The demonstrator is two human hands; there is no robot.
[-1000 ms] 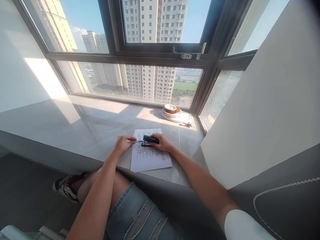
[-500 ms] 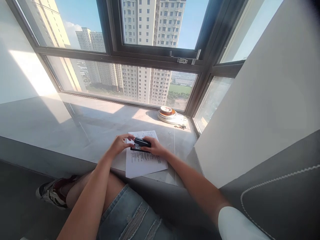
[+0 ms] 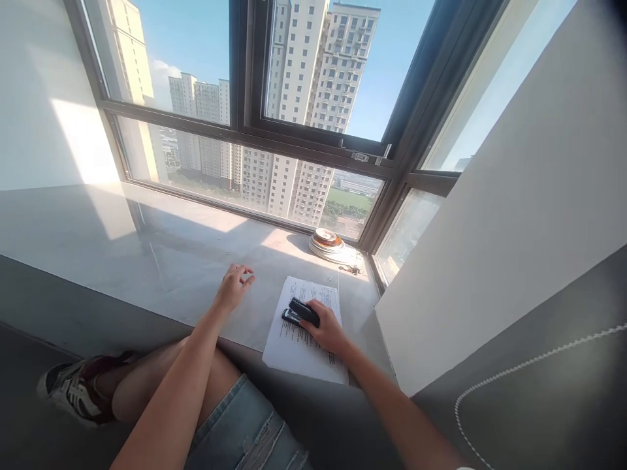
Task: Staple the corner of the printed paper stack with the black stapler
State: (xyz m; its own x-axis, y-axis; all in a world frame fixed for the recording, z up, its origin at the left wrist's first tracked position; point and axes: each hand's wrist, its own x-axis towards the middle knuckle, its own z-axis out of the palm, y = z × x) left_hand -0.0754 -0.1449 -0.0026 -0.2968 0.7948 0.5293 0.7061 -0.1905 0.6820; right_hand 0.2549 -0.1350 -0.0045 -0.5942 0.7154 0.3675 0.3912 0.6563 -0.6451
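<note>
A black stapler (image 3: 302,312) rests on printed white paper sheets (image 3: 306,333) lying on the grey window ledge (image 3: 171,261). My right hand (image 3: 327,330) is closed around the stapler's near end, over the middle of the sheets. My left hand (image 3: 234,284) hovers above the ledge to the left of the paper, fingers loosely curled and apart, holding nothing. My bent bare knee and torn denim shorts show below the ledge's front edge.
A stack of plates (image 3: 327,243) with small dark items beside it sits in the ledge's far right corner by the window. A white wall panel (image 3: 490,228) rises to the right of the paper. A sneaker (image 3: 73,391) shows lower left.
My left hand has let go of the stapler and drawn away to the left. My right hand has kept the stapler on the paper. The view has tilted and shifted.
</note>
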